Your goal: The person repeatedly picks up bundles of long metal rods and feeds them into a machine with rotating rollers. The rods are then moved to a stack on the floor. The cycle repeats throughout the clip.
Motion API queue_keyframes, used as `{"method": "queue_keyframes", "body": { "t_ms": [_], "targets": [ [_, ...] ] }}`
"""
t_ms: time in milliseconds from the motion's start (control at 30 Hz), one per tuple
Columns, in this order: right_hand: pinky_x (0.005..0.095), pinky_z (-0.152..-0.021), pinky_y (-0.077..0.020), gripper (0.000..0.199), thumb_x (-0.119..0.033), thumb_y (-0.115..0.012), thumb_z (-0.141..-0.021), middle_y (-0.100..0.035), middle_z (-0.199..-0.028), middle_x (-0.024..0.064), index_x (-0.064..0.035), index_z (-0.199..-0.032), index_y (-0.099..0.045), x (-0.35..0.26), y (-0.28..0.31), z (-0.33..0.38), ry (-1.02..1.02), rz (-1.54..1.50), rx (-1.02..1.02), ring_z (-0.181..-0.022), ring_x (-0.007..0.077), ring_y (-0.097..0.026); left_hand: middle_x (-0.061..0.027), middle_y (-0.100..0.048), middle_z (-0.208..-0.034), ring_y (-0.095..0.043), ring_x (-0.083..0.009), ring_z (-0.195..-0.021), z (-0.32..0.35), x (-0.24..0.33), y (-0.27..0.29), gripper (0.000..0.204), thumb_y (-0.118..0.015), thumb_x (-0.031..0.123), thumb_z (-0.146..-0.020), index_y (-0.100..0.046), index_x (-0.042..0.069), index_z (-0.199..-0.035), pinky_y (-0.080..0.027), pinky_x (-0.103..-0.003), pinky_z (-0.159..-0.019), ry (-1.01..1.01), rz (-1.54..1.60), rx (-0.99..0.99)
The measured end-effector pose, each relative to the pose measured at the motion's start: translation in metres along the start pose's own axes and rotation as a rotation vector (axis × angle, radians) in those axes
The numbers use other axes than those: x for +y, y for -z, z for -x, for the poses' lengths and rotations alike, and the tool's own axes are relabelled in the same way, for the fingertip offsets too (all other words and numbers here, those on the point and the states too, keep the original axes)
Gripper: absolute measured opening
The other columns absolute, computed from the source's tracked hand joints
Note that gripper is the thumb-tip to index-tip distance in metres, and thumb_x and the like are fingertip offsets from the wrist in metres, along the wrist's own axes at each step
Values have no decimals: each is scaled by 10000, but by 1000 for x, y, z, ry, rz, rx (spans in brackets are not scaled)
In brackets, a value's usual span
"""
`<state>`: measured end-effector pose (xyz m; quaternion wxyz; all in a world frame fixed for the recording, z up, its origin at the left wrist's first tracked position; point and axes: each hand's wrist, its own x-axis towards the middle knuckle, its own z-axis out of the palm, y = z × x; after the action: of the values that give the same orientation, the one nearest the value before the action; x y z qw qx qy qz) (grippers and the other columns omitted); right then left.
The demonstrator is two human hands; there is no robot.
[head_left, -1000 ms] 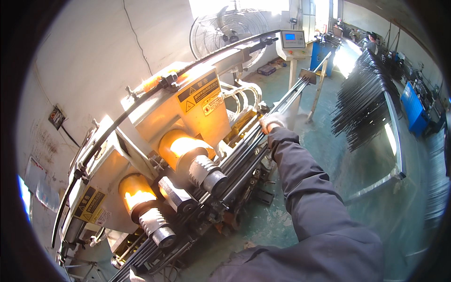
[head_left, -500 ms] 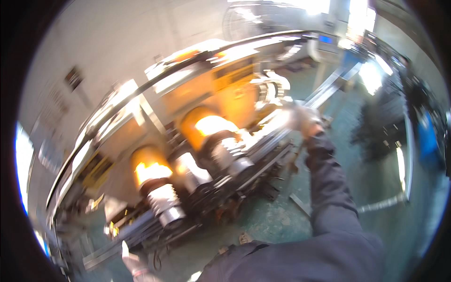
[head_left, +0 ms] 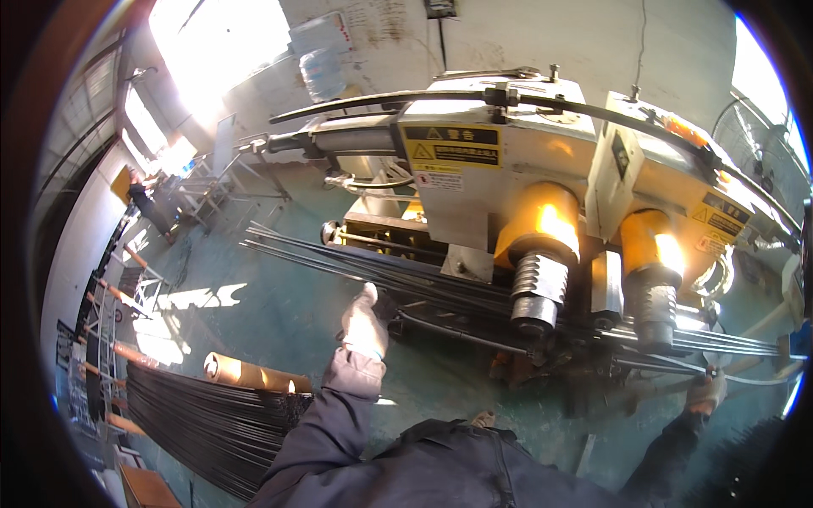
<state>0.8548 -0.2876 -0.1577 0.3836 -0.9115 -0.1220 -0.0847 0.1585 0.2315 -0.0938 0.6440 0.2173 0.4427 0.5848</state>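
Long dark metal rods lie in a loose bundle along the front of a machine. Just below them is my left hand, in a light glove, one digit stretched up against the rods' near side; its other fingers are hidden. To the far right, my right hand is closed around thin rods that come out past the machine's right end. Between the hands, two ribbed metal cylinders jut down from yellow housings, above the rods.
A curved black bar spans the machine's front. At lower left, a large bundle of dark rods lies beside a brown tube. Farther left, a rack has orange-brown arms. Another person stands at the far left near a table.
My view has swung left along the machine, bringing the rod ends and floor bundle into sight. My left hand has come up to the rods; the right hand now appears lower and farther right.
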Motion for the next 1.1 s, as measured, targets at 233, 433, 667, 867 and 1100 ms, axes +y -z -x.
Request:
{"method": "queue_keyframes", "body": {
  "t_ms": [233, 433, 667, 867, 1100],
  "targets": [
    [180, -510, -391, 210, -232, -486, -1199, -557, -913, -67, -158, -1027, -581, 23, 1, 72, -501, -982, 89, -604, 38, -432, -125, -823, -1161, -772, -272, -1067, 79, -17, 6, 319, -669, 316, -1193, -793, 23, -1198, -627, -421, -1033, 121, 53, -317],
    [250, -591, -365, 245, -189, -497, -1209, -489, -900, -56, -129, -991, -594, 74, 42, 107, -620, -1262, 16, -722, 58, -450, -129, -797, -1362, -735, -321, -1317, 112, -28, 7, 332, -584, 238, -1212, -727, 39, -1435, -585, -513, -1161, 391, 241, -484],
    [483, -782, -644, 395, -545, -697, -1035, -832, -999, 105, -162, -1055, -787, 181, 69, 100, 276, 18, -15, -884, 338, -808, -136, -751, -1023, -780, -354, -1044, 173, -25, 18, 106, -718, 112, -1144, -729, 11, -1174, -660, -573, -1062, 461, 514, -425],
    [513, -719, -627, 331, -471, -755, -1018, -806, -911, 163, -141, -997, -776, 241, 76, 80, -40, -105, 233, -820, 382, -799, -115, -722, -979, -772, -357, -918, 253, 35, 59, 179, -689, 160, -1168, -704, -8, -1226, -676, -545, -926, 53, 309, -369],
    [521, -714, -624, 319, -452, -783, -1004, -808, -928, 171, -138, -1059, -775, 167, 115, 123, 275, 128, 127, -829, 391, -801, -103, -710, -951, -742, -292, -833, 353, 97, 147, 184, -678, 174, -1185, -704, -7, -1177, -665, -477, -806, -189, 268, 117]
  ]
}}
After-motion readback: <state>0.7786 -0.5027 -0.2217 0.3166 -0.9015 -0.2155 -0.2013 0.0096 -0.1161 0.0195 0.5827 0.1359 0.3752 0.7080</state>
